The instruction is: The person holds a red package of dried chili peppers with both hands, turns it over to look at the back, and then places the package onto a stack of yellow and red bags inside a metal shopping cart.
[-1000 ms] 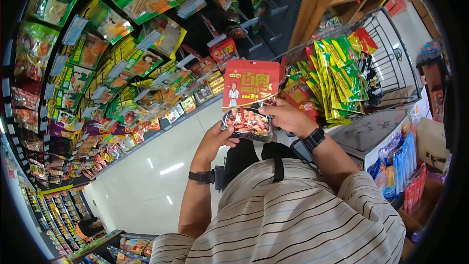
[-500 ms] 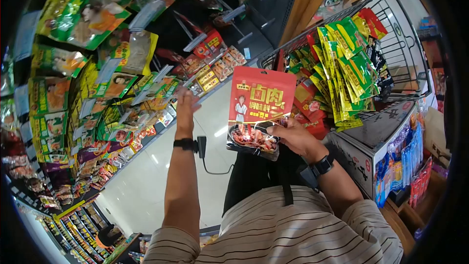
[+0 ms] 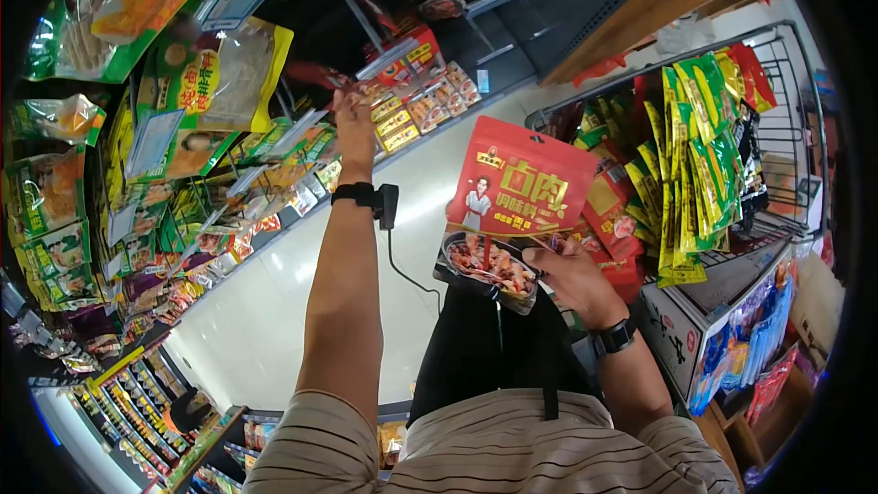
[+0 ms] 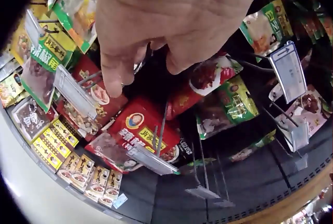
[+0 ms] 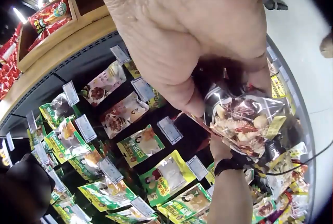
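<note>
My right hand (image 3: pixel 582 285) grips a red seasoning pouch (image 3: pixel 521 185) by its lower right side, thumb on the front. The pouch has gold lettering, a small printed figure and a picture of meat in a dark pan. In the right wrist view, its lower front (image 5: pixel 247 122) shows beneath the fingers. My left hand (image 3: pixel 355 133) reaches to the hanging rack, the arm stretched forward. In the left wrist view, its fingers (image 4: pixel 118 70) point down, spread apart, over hanging red packets (image 4: pixel 140 133). Another red packet (image 4: pixel 205 81) hangs close by the fingertips.
Green and yellow packets (image 3: pixel 197 73) hang on hooks with price tags along the left. Small boxes (image 3: pixel 398 123) line the bottom shelf. A wire cart (image 3: pixel 777 128) at right holds several green-and-yellow packets (image 3: pixel 704 155). A white carton (image 3: pixel 677 338) stands below it.
My left hand has let go of the pouch and moved away from it, forward to the red packets on the rack. My right hand still holds the pouch, now lower and farther right in view.
</note>
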Demonstrator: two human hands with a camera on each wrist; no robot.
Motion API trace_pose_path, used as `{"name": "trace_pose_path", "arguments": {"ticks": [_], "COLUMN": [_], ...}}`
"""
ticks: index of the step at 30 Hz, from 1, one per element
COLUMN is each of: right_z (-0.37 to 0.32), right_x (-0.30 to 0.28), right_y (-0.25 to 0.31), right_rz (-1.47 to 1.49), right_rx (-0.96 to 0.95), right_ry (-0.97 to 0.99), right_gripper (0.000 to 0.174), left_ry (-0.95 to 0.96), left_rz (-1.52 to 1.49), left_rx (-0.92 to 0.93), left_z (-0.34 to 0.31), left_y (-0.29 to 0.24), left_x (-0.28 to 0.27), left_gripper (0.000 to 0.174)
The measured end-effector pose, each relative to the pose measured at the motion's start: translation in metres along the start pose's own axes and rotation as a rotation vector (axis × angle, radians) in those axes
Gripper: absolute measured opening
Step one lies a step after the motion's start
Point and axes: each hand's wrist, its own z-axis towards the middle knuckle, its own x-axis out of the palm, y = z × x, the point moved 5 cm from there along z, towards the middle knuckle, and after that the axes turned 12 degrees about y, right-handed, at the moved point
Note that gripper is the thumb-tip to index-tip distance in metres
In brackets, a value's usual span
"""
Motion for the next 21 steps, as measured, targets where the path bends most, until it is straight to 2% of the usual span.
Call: {"name": "trace_pose_path", "arguments": {"ticks": [3, 5, 8, 9, 11, 21], "right_z": [0.007, 0.011, 0.015, 0.015, 0.017, 0.023], "right_x": [0.004, 0.004, 0.003, 0.006, 0.005, 0.003], "right_y": [-0.001, -0.002, -0.006, -0.005, -0.005, -0.009], "right_rz": [-0.015, -0.030, -0.053, -0.055, -0.071, -0.052], "right_rx": [-0.009, -0.013, 0.004, 0.012, 0.025, 0.002], "right_ry": [-0.003, 0.000, 0.006, 0.005, 0.005, 0.006], "right_gripper": [0.038, 0.037, 0.036, 0.036, 0.036, 0.040], "left_ry": [0.006, 0.024, -0.036, -0.019, -0.053, -0.034], "left_rz": [0.103, 0.222, 0.326, 0.263, 0.404, 0.341], "left_rx": [0.048, 0.026, 0.118, 0.102, 0.207, 0.108], "left_z": [0.002, -0.005, 0.005, 0.009, 0.012, 0.035], "left_y": [-0.012, -0.042, -0.039, -0.035, -0.051, -0.078], "left_x": [0.006, 0.009, 0.012, 0.015, 0.017, 0.024], "left_gripper": [0.063, 0.066, 0.065, 0.065, 0.066, 0.076]}}
